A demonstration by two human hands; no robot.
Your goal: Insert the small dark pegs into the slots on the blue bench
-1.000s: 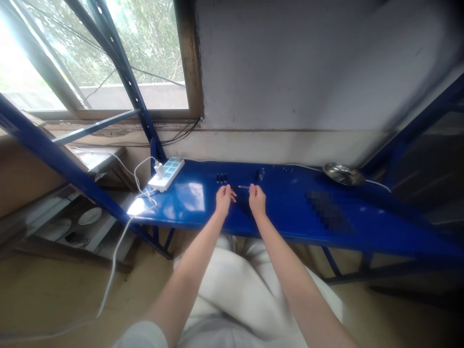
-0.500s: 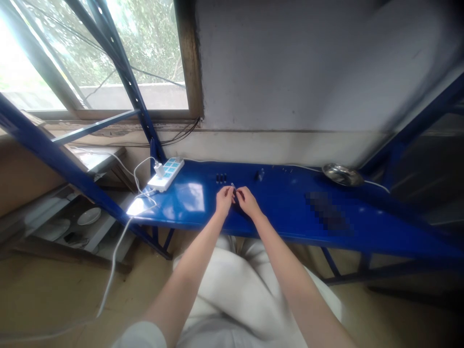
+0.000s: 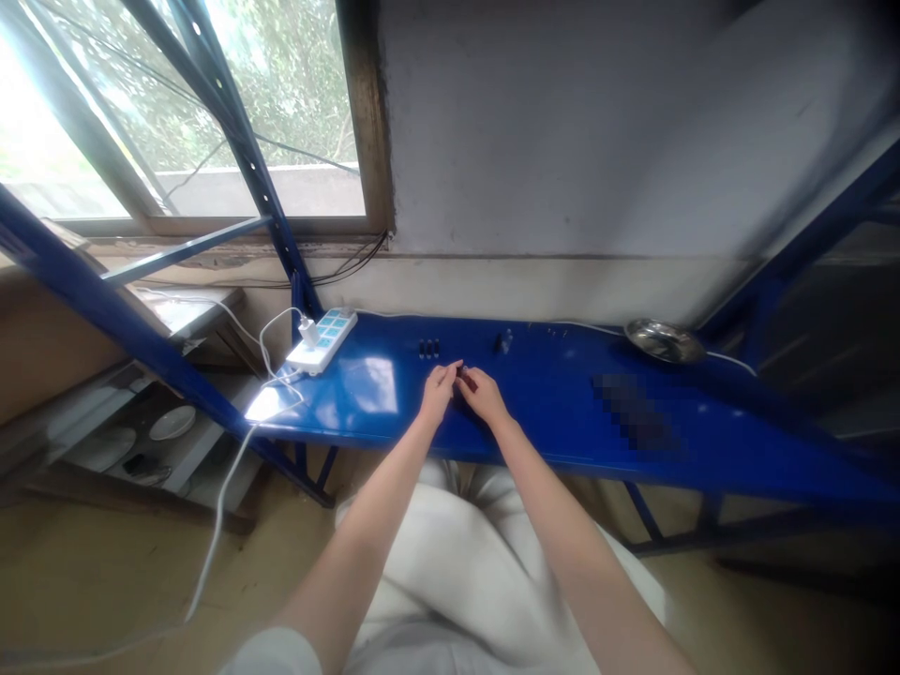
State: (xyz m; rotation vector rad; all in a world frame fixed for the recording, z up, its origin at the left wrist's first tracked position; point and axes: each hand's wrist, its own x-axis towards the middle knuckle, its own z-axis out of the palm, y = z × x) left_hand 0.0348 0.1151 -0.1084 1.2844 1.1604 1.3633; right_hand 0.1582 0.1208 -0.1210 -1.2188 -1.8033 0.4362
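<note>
Over the blue table [image 3: 555, 403], my left hand [image 3: 437, 390] and my right hand [image 3: 482, 392] meet with their fingertips close together. Between them is a small dark piece [image 3: 462, 373], mostly covered by the fingers, so its kind cannot be made out. The left index finger reaches across toward the right hand. Both hands are closed around the piece. Just beyond the left hand, three small dark cylinders [image 3: 428, 349] stand in a row. Farther right lies a small cluster of dark and clear pieces [image 3: 503, 341].
A white power strip [image 3: 323, 339] with a plugged-in charger sits at the table's left end, its cable hanging off the edge. A shiny metal bowl [image 3: 665, 340] is at the back right. Tiny bits [image 3: 555, 332] lie near the wall. A blurred dark object [image 3: 637, 412] rests at right.
My left index finger has stretched out across the small piece toward the right hand. The piece is now more hidden between the fingers. The things on the table have stayed put.
</note>
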